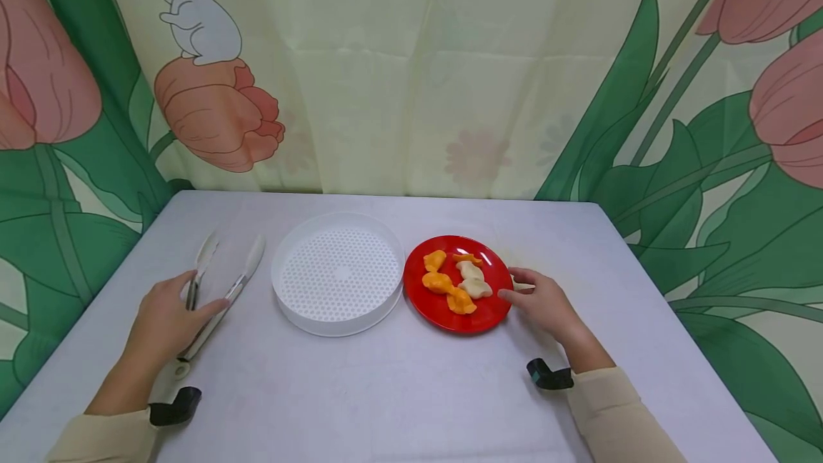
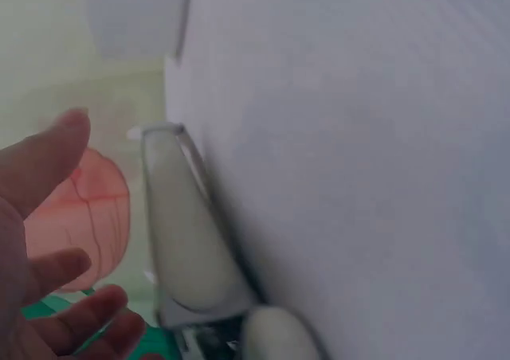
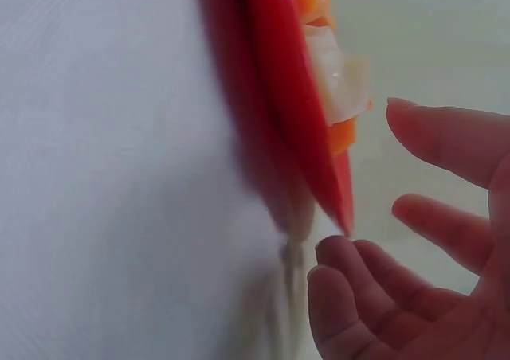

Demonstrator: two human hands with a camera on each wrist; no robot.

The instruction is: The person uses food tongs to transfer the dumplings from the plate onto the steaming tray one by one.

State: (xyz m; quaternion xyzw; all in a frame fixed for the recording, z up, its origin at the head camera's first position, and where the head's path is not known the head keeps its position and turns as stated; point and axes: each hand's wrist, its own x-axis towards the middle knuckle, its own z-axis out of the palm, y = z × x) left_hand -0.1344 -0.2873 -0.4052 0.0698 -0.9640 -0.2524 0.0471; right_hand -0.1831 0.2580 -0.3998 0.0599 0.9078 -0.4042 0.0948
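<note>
At the table's left side, my left hand [image 1: 161, 321] is over a pair of metal tongs [image 1: 239, 286] with pale tips spread apart. In the left wrist view its thumb and fingers are parted, and the tongs [image 2: 187, 225] lie beyond them, not gripped. A red plate [image 1: 421, 309] holds several orange dumplings [image 1: 438, 282] and white dumplings [image 1: 476, 287]. My right hand [image 1: 546, 306] is at the plate's right edge, thumb and fingers apart. In the right wrist view a fingertip [image 3: 335, 248] is at the rim of the plate [image 3: 291, 89]; whether it touches, I cannot tell.
A round white perforated tray [image 1: 341, 277] sits between the tongs and the plate, close against the plate's left edge. All stand on a white-covered table [image 1: 360, 399]. A printed curtain [image 1: 386, 91] with tulips hangs behind and beside it.
</note>
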